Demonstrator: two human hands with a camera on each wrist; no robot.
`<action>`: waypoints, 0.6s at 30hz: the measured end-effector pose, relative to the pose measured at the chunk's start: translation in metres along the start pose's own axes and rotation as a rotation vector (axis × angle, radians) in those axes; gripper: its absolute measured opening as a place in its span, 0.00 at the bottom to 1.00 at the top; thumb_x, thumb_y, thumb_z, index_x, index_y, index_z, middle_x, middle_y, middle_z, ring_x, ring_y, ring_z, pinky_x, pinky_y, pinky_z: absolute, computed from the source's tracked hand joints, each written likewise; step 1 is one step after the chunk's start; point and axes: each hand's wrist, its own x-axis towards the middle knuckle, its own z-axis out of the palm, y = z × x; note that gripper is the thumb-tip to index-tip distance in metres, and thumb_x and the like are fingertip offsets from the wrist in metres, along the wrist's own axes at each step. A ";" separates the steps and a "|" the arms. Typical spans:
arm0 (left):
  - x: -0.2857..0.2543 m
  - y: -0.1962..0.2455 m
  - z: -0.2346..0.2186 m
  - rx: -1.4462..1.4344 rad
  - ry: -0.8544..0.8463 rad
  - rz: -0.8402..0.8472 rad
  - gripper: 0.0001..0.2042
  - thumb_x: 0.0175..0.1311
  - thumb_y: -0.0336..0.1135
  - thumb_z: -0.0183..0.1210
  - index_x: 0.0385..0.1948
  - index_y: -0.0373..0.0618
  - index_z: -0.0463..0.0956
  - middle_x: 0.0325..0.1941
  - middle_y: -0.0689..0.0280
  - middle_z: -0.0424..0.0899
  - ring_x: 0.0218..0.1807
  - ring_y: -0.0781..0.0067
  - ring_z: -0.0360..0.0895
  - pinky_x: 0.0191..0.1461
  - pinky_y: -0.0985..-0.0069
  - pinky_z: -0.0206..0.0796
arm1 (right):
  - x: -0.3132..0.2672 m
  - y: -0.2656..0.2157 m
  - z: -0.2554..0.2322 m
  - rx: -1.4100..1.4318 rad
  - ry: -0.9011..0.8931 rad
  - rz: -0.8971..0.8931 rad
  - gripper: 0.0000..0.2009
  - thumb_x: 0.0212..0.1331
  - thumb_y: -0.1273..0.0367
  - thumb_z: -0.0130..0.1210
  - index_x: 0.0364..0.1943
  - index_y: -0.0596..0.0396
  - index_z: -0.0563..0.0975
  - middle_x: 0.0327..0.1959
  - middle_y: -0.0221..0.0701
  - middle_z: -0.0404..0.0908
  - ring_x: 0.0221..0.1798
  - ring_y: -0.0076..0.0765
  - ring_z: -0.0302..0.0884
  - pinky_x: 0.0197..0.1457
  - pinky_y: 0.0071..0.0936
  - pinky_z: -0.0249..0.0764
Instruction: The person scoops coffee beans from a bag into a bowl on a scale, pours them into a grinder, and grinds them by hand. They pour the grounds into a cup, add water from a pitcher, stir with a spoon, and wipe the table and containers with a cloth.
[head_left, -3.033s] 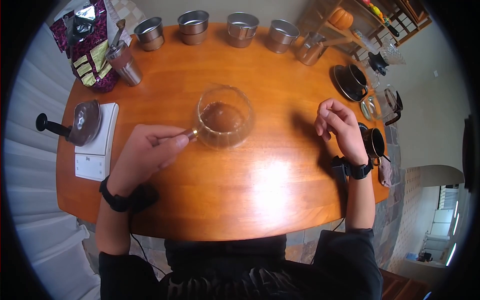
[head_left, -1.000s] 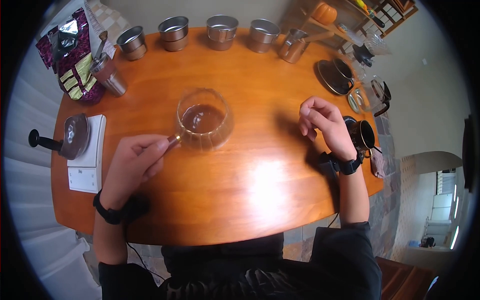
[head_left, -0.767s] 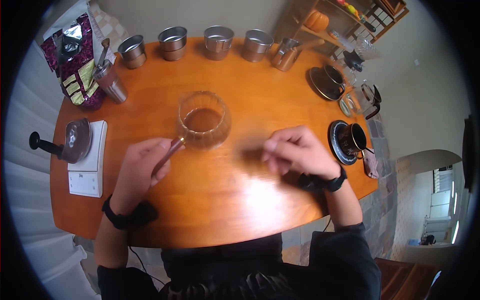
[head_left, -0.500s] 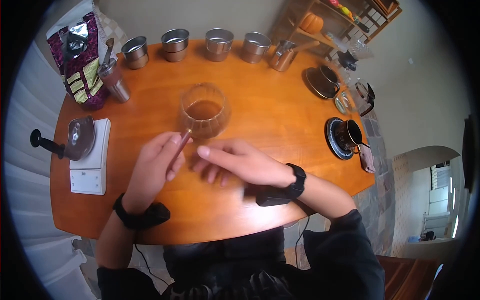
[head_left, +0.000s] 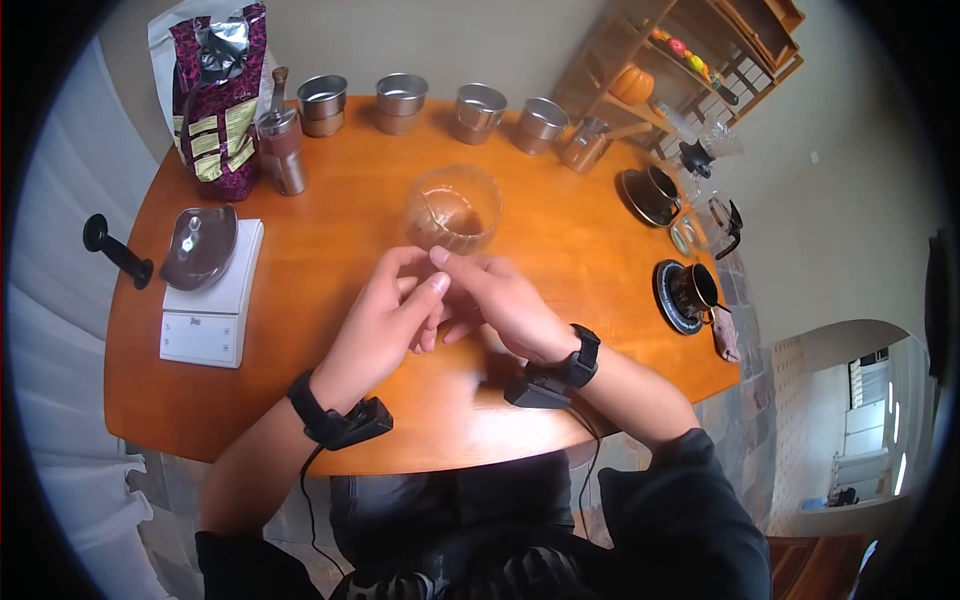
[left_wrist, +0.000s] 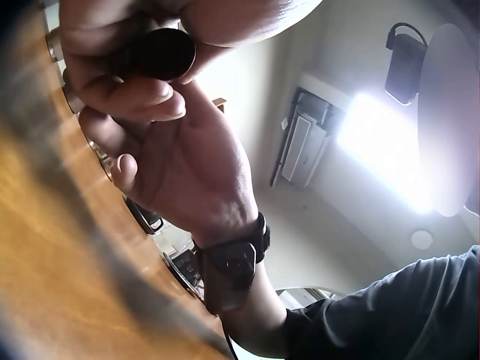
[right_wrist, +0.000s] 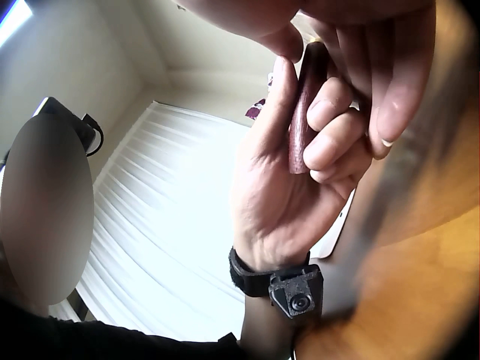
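A ribbed glass coffee server (head_left: 470, 235) with brown liquid inside is over the middle of the table, slightly blurred. My left hand (head_left: 385, 305) holds its side handle; in the right wrist view the left fingers curl round the reddish-brown handle (right_wrist: 300, 131). From the other side, my right hand (head_left: 510, 305) has met the left, and its thumb and fingers pinch the handle's upper part beside the glass. In the left wrist view the dark round handle end (left_wrist: 172, 54) pokes out of the left hand, with the right palm (left_wrist: 195, 165) behind it.
A white scale (head_left: 205, 335) with a dark dish (head_left: 200, 248) lies left. A purple bag (head_left: 222, 130) and a hand grinder (head_left: 285, 155) stand behind it. Several metal cups (head_left: 401, 98) line the back. Black cups (head_left: 692, 290) on saucers and a glass carafe (head_left: 725, 225) sit right.
My right hand has swung from the right side across to the left hand at the handle. The left hand and server have shifted right in the head view, which has also turned.
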 end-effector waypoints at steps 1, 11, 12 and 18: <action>0.000 0.001 0.000 0.004 -0.005 0.004 0.19 0.83 0.41 0.52 0.63 0.38 0.60 0.29 0.69 0.75 0.27 0.82 0.73 0.31 0.82 0.66 | 0.000 -0.002 0.001 -0.013 0.021 0.005 0.26 0.81 0.50 0.44 0.39 0.59 0.81 0.27 0.34 0.88 0.32 0.32 0.89 0.33 0.19 0.78; -0.001 0.000 0.006 0.102 -0.090 0.064 0.21 0.81 0.37 0.55 0.64 0.37 0.57 0.35 0.61 0.82 0.31 0.75 0.80 0.36 0.79 0.74 | -0.002 0.009 -0.004 0.041 0.072 -0.112 0.22 0.81 0.56 0.47 0.34 0.60 0.79 0.20 0.32 0.82 0.23 0.32 0.85 0.27 0.23 0.75; -0.002 0.001 0.007 0.103 -0.103 0.062 0.22 0.80 0.37 0.56 0.65 0.37 0.57 0.36 0.60 0.83 0.32 0.76 0.81 0.37 0.79 0.74 | -0.002 0.010 -0.006 0.048 0.093 -0.120 0.22 0.81 0.56 0.47 0.34 0.60 0.79 0.20 0.32 0.81 0.23 0.32 0.84 0.27 0.23 0.76; -0.003 0.000 0.007 0.112 -0.156 0.035 0.24 0.79 0.36 0.57 0.67 0.38 0.56 0.37 0.59 0.85 0.30 0.76 0.81 0.36 0.80 0.74 | -0.011 0.010 -0.017 0.120 0.168 -0.096 0.21 0.81 0.56 0.47 0.34 0.58 0.77 0.26 0.37 0.85 0.26 0.33 0.85 0.32 0.25 0.80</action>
